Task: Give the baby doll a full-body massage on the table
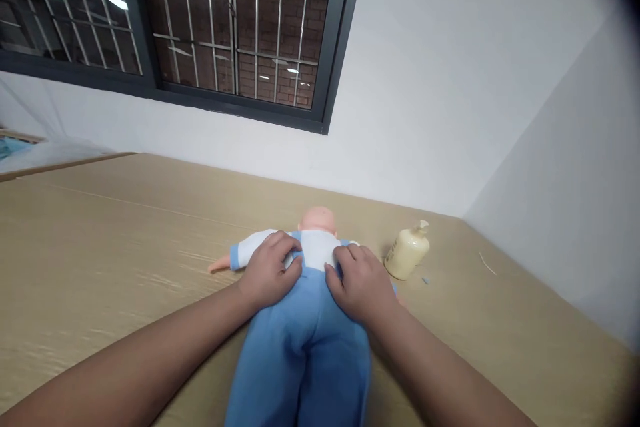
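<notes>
A baby doll (320, 253) in a white long-sleeved top and blue overalls (300, 340) lies stretched out, its head toward the wall and its legs toward me. No facial features show on the bald head (319, 219). On the left side of its upper body, my left hand (273, 268) has curled fingers, thumb inward, closed on the clothing by the blue strap. My right hand (364, 281) mirrors it on the right side, fingers bent and thumb on the overalls' upper edge. The doll's left-side arm (253, 248) sticks out sideways; its other arm is mostly hidden behind my right hand.
A cream pump bottle (407, 253) stands right of the doll, with a small bluish bit (425, 280) beside it. A thin pale strip (487, 263) lies farther right on the tan covered surface (125, 233). White walls and a barred window (240, 27) rise behind.
</notes>
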### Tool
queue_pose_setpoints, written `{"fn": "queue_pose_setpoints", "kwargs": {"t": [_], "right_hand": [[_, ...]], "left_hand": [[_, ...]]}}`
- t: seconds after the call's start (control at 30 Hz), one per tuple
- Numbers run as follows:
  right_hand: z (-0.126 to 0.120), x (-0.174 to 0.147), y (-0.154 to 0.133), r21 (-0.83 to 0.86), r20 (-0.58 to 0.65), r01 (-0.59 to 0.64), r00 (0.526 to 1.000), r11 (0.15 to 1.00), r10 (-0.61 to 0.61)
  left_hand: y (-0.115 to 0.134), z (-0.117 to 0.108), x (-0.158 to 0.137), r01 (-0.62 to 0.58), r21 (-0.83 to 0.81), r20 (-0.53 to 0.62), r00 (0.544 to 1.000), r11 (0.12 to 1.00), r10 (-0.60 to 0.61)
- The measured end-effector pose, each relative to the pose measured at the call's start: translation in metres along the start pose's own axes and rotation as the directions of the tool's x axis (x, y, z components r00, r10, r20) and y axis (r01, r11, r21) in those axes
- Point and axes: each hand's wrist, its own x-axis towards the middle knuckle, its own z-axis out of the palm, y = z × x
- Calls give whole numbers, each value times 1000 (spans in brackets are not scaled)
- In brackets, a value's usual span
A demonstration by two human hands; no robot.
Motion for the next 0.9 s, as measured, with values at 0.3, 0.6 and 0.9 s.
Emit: {"fn": "queue_pose_setpoints", "kwargs": {"t": [0.3,0.6,0.9], "right_hand": [[-20,0,-3,73,360,-290,900,954,246],[6,-4,-12,412,306,-379,914,829,266],[21,2,3,742,216,-397,905,540,367]], "left_hand": [[0,-28,13,257,382,380,832,888,-404],[-7,-7,6,480,-124,358,838,868,-412],[12,-5,11,373,-725,215,921,578,-324]]}}
